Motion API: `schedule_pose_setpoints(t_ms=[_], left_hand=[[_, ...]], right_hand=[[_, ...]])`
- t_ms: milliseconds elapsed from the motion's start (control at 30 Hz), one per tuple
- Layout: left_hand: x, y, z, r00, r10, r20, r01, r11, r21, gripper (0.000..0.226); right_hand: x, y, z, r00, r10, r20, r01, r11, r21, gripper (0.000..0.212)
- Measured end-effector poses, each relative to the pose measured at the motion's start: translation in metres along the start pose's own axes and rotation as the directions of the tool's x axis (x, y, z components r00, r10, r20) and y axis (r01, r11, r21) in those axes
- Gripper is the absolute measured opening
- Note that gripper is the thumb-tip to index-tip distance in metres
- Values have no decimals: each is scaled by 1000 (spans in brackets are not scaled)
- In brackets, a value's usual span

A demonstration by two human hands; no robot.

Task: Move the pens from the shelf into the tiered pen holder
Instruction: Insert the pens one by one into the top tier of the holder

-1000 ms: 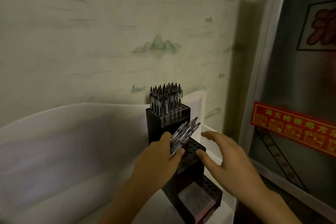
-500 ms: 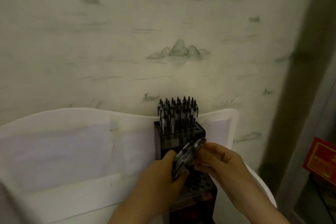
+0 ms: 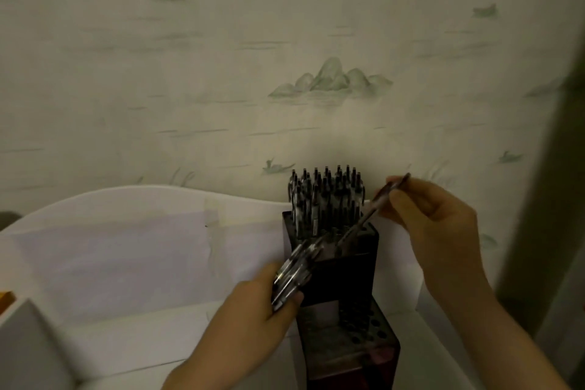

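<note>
Black tiered pen holder [image 3: 345, 266] is nearly full up top (crowded!), so as our right hand [image 3: 440, 231] pinches one pen [image 3: 373, 212] toward a hole, it may snag neighbours; our left hand [image 3: 250, 323] grips a slippery pen bundle [image 3: 297, 269].

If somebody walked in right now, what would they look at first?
Probably the tall black tiered pen holder in the middle, its top step crammed with upright pens. The right hand pinches a single pen, slanted down toward the top step's front row, while the left hand grips a bundle of pens just left of the holder. Behind them is pale wallpaper with little green mountains.
</note>
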State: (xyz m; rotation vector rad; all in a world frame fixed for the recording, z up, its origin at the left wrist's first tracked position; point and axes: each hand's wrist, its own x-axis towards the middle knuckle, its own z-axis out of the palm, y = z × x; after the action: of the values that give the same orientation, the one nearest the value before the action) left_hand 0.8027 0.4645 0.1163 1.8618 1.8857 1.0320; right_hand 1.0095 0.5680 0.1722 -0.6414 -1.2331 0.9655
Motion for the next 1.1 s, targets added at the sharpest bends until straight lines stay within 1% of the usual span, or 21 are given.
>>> schedule_pose_setpoints(t_ms=[100,200,267,400,567,667,800,1000,1100], left_hand=[[2,-3,-6,999,18,-31,-17,1000,19,9],[5,-6,-11,999,27,-41,-26,999,30,12],[7,-7,-13,998,35,-48,-34,999,29,13],[13,-8,-16,998,41,-55,-39,999,23,21],[18,-10,-16,998,39,-54,-38,999,7,23],[19,-10,-17,997,46,-63,-46,999,5,23],[21,-10,-19,995,48,-92,-47,999,11,22],[25,-11,-20,994,40,-101,-36,999,39,23],[28,-9,-21,994,40,-105,-38,999,25,20]], right_hand=[[12,-1,11,986,-155,59,162,974,-155,16],[20,4,22,968,-229,105,250,927,-280,18],[24,7,27,960,-253,118,278,908,-314,18],[26,15,36,958,-256,126,285,887,-364,19],[25,19,44,945,-284,161,326,838,-438,18],[27,17,48,928,-307,210,371,802,-468,19],[26,26,53,925,-271,267,377,753,-539,19],[21,33,50,942,-267,202,335,757,-561,19],[20,36,50,957,-223,187,291,753,-590,20]])
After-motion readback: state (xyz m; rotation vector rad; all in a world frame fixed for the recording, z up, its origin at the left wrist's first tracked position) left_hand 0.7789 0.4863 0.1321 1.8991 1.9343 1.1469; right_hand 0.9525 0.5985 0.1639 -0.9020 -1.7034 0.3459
